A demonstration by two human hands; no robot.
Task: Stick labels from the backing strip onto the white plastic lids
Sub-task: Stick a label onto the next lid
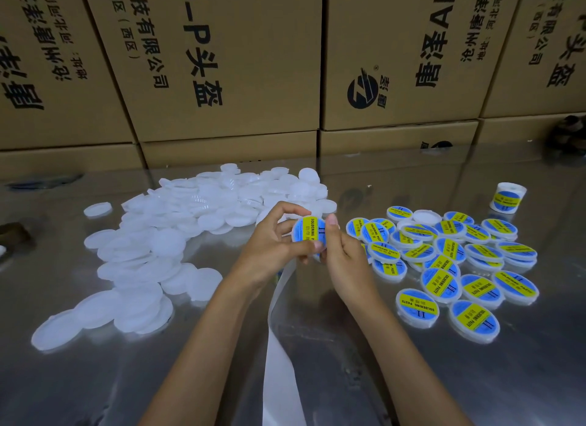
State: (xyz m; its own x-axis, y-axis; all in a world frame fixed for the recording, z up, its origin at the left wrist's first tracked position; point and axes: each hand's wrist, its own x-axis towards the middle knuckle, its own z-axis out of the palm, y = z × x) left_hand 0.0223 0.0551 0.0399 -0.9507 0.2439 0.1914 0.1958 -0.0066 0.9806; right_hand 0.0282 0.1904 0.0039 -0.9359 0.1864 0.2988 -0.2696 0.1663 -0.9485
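1. Steel-grey and shiny, the table (412, 378) has bare room near the person, between the two heaps and along the right edge of the view.
2. Cardboard boxes (228, 61) stand in a wall along the far edge of the table, closing it off.
3. Both hands meet above the middle of the table; the left hand (269, 248) curls round one lid (309, 233) and grips it by the rim, and the right hand (345, 254) pinches the same lid, thumb lying on its label.
4. That lid carries a blue round label with a yellow band reading "SOLDERING"; the right thumb hides the rest of the print.
5. A white backing strip (279, 346) hangs from under the hands and runs down out of the bottom of the view, its upper end hidden by the wrists.
6. Plain white lids (177, 222) lie heaped on the left; labelled lids (444, 260) lie overlapping on the right.
7. A label roll (507, 197) stands apart behind the labelled heap.
8. A dark thing at the far right edge is too blurred to make out.
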